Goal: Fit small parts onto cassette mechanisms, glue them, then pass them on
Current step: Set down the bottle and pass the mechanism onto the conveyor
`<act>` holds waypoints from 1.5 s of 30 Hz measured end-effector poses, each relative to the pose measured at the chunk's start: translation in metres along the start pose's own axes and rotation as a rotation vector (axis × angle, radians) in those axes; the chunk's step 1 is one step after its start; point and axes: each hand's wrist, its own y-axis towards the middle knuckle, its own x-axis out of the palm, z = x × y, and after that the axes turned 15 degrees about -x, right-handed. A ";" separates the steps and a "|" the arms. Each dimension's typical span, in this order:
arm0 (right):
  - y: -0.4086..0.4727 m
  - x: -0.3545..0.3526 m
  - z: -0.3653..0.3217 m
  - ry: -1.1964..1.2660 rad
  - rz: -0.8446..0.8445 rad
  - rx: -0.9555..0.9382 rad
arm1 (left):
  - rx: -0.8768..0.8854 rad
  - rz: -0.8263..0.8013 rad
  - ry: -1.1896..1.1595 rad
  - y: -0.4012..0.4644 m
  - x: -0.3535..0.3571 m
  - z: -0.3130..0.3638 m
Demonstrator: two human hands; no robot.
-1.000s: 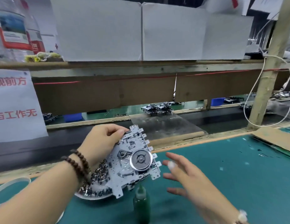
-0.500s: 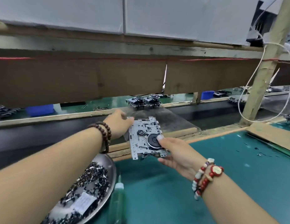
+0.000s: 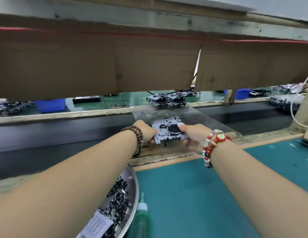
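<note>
Both hands, left (image 3: 148, 132) and right (image 3: 192, 136), grip the cassette mechanism (image 3: 168, 132) between them.

Teal mat (image 3: 218, 194), silver-grey cassette mechanism (image 3: 167, 133), translucent green glue bottle (image 3: 140, 219), blue bins (image 3: 50, 104), red-and-white bead bracelet (image 3: 212, 146)

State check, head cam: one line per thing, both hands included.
Silver metal cassette mechanism: held flat over the clear plastic ramp, flywheel side up.
Left hand: grip on the mechanism's left edge.
Right hand: grip on its right edge, thumb on top.
Green glue bottle with white nozzle: upright, untouched.
Round steel tray: holds small black parts and a paper slip.
Dark mechanisms beyond the ramp: parked together.
</note>
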 end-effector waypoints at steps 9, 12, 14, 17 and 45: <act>-0.051 0.020 0.001 -0.634 -0.199 -0.248 | 0.131 0.180 0.221 -0.023 -0.007 -0.016; -0.100 0.034 0.008 -0.647 -0.343 -0.240 | 0.209 0.286 0.340 -0.061 -0.018 -0.036; -0.132 0.036 0.007 -0.578 -0.389 -0.246 | 0.240 0.332 0.354 -0.087 -0.026 -0.051; -0.170 0.036 0.004 -0.565 -0.477 -0.261 | 0.279 0.444 0.345 -0.126 -0.045 -0.069; -0.248 0.060 0.031 -0.662 -0.009 -0.340 | -0.604 0.324 0.823 -0.256 -0.197 -0.226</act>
